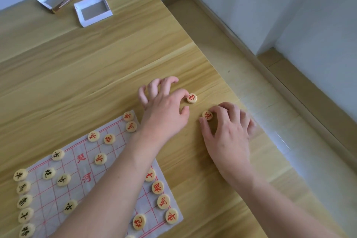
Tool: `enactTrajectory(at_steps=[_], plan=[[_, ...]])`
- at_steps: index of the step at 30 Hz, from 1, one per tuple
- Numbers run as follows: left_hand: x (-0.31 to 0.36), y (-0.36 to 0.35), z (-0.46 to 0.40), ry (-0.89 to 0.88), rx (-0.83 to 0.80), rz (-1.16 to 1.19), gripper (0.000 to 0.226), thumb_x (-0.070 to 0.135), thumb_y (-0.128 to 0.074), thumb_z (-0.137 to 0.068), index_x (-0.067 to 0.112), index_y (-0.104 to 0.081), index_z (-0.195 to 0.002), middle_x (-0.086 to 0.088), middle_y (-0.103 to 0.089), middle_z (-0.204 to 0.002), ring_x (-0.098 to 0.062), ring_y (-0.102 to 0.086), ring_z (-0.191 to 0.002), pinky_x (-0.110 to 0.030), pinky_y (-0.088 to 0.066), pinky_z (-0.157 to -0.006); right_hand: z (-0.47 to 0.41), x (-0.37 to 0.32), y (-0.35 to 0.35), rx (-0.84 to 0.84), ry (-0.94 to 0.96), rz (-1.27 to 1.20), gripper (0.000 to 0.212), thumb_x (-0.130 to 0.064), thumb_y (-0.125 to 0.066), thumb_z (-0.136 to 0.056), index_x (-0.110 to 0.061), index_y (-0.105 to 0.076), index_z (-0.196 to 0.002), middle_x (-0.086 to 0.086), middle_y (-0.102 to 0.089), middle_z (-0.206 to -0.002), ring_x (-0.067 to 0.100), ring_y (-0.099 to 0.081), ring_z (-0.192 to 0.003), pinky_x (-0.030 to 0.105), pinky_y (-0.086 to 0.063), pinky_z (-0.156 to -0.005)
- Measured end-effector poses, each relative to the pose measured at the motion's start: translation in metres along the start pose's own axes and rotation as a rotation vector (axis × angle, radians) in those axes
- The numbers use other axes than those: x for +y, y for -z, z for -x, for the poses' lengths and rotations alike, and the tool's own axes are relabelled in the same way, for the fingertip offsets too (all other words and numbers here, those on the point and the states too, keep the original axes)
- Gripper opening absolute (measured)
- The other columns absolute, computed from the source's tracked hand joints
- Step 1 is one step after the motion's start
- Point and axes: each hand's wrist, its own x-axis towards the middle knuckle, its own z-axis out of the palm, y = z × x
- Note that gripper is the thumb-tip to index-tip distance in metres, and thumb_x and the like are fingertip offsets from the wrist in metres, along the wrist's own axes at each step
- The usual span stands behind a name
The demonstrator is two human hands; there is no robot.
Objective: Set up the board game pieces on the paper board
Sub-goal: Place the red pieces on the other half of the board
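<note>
**Both hands reaching for loose discs off the board**

The left hand (164, 106) is lying on the table (96, 63) past the board's (85, 172) far corner, fingers spread wide and curled; its forefinger is touching the near-left edge of a red-marked disc (191, 98), with the thumb apart below it, so nothing is being gripped. The right hand (228, 129) is resting just right of the left, thumb and forefinger closing narrowly around a second red disc (207, 115) that is sitting flat on the wood; the other fingers are trailing toward the table edge. Both discs are lying off the board, near each other but apart. Behind the left wrist, the board is carrying red pieces (158, 187) along its right side and black pieces (24, 202) along its left. Far beyond the hands, two open box halves (92, 9) are sitting side by side.
</note>
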Motion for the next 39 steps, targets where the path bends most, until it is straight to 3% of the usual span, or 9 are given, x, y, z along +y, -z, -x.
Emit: enactTrajectory(at_steps=[4,7,12,15,20,26,31,39], plan=[[0.006,-0.004,-0.015,-0.031,-0.024,-0.025,0.033,0.038,-0.064,-0.079,0.043,-0.061,-0.112,0.011,-0.037,-0.141,-0.025,-0.024,-0.129,-0.054,-0.013,-0.106,-0.001,0.000,0.002,0.008,-0.004,0.002,0.022,-0.042,-0.054,-0.092,-0.033,-0.061,-0.111,-0.011,-0.048,-0.116,0.017,-0.040,-0.111,0.037,-0.021,-0.101],[0.005,-0.005,-0.021,-0.052,-0.047,-0.028,0.032,0.038,-0.065,-0.079,0.044,-0.062,-0.110,0.011,-0.037,-0.141,-0.025,-0.023,-0.129,-0.053,-0.012,-0.106,-0.002,0.000,0.002,0.011,-0.018,-0.001,0.025,-0.041,-0.056,-0.090,-0.033,-0.061,-0.114,-0.011,-0.050,-0.116,0.017,-0.040,-0.111,0.037,-0.022,-0.101],[0.003,-0.005,-0.023,-0.056,-0.045,-0.026,0.030,0.040,-0.066,-0.077,0.043,-0.064,-0.107,0.012,-0.038,-0.140,-0.024,-0.023,-0.128,-0.054,-0.014,-0.107,-0.002,0.001,-0.001,-0.003,-0.081,-0.027,0.042,-0.053,-0.062,-0.083,-0.026,-0.054,-0.115,-0.008,-0.045,-0.123,0.017,-0.039,-0.115,0.035,-0.022,-0.103],[0.006,-0.005,-0.025,-0.067,-0.070,0.003,0.035,0.040,-0.065,-0.079,0.046,-0.062,-0.112,0.013,-0.034,-0.142,-0.023,-0.020,-0.129,-0.054,-0.010,-0.108,-0.003,0.002,-0.003,0.002,-0.096,0.015,0.040,-0.057,-0.060,-0.084,-0.025,-0.055,-0.108,-0.006,-0.042,-0.125,0.018,-0.038,-0.116,0.034,-0.021,-0.102],[0.009,-0.009,-0.025,-0.086,-0.047,0.023,0.025,0.046,-0.065,-0.080,0.045,-0.066,-0.104,0.014,-0.038,-0.141,-0.021,-0.020,-0.128,-0.052,-0.009,-0.107,-0.003,0.000,-0.003,0.042,-0.082,-0.006,0.024,-0.043,-0.057,-0.089,-0.027,-0.059,-0.106,-0.006,-0.044,-0.122,0.018,-0.040,-0.113,0.036,-0.022,-0.101],[0.005,-0.010,-0.017,-0.089,-0.010,0.021,0.025,0.050,-0.067,-0.075,0.039,-0.063,-0.098,0.013,-0.043,-0.137,-0.020,-0.023,-0.126,-0.052,-0.012,-0.104,-0.003,0.000,-0.002,0.030,-0.113,-0.019,0.039,-0.053,-0.059,-0.084,-0.027,-0.054,-0.112,-0.008,-0.043,-0.123,0.017,-0.039,-0.116,0.033,-0.021,-0.102],[0.006,-0.010,-0.008,-0.030,0.036,0.029,0.014,0.045,-0.064,-0.077,0.034,-0.060,-0.084,0.011,-0.047,-0.134,-0.022,-0.027,-0.126,-0.054,-0.016,-0.104,-0.003,0.003,-0.003,0.024,-0.083,0.003,0.028,-0.050,-0.056,-0.089,-0.026,-0.056,-0.104,-0.007,-0.042,-0.124,0.018,-0.039,-0.116,0.036,-0.024,-0.102],[-0.011,-0.001,0.023,0.037,0.125,0.038,0.016,0.046,-0.063,-0.072,0.032,-0.055,-0.072,0.013,-0.047,-0.134,-0.021,-0.028,-0.126,-0.052,-0.014,-0.105,-0.001,0.006,-0.001,0.036,-0.013,-0.080,0.022,-0.038,-0.063,-0.087,-0.025,-0.067,-0.104,-0.005,-0.047,-0.123,0.021,-0.045,-0.115,0.039,-0.024,-0.103]])
